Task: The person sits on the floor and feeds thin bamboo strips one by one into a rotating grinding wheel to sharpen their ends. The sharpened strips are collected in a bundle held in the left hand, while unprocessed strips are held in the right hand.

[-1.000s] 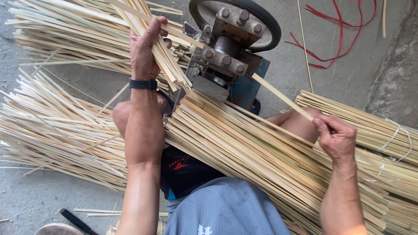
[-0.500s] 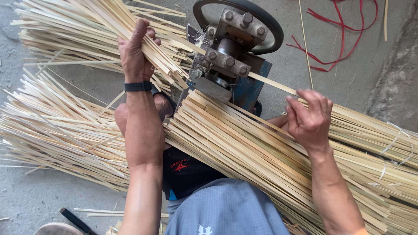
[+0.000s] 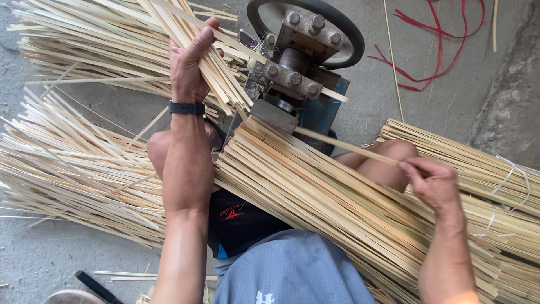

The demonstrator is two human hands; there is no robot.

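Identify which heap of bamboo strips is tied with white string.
The bundle on the far right, beside the right hand, carries white ties. The stack across the lap and the loose pile on the left show none.

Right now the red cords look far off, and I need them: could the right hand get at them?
Probably not without leaning: the right hand is pinching a strip, and the red cords lie past the machine.

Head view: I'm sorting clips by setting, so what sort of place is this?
Probably a small bamboo-strip workshop on a bare concrete floor. A bolted metal machine with a wheel stands amid piles of strips; the left hand holds a bunch at it and the right hand pinches a single strip.
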